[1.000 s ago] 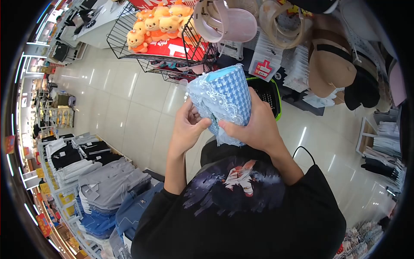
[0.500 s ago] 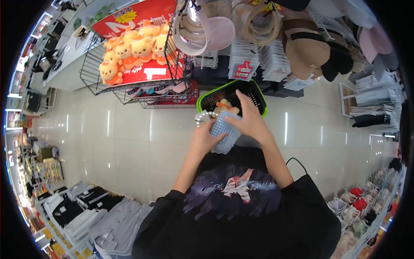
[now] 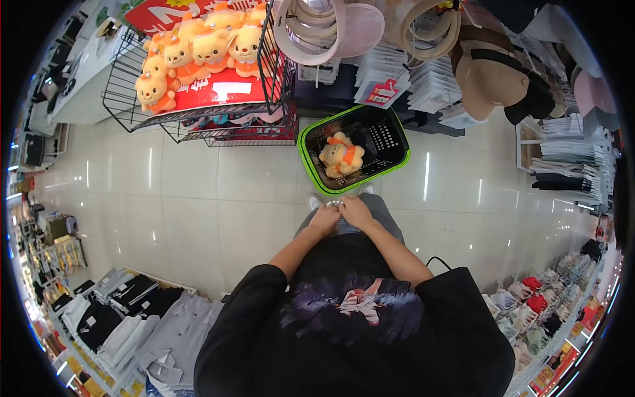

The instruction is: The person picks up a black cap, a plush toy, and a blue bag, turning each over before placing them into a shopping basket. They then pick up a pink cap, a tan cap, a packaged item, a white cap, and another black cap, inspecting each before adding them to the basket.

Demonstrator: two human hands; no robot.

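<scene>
My left hand and my right hand are close together at my waist, fingers curled on a small blue-checked bag. Most of the bag is hidden by my hands and shirt. Its pale beaded handle shows between my fingers. Just beyond my shoes, a black shopping basket with a bright green rim is on the floor. Yellow plush toys in orange clothes lie in its left part; their exact number is hard to make out.
A black wire rack at the upper left holds several similar plush toys. Sun visors and caps hang ahead. Folded clothes lie at the lower left, and more goods fill a rack at the lower right.
Both hands have drawn back from over the basket to my waist, bringing the checked bag with them. The basket and the plush toys inside are now uncovered. My view has shifted slightly.
</scene>
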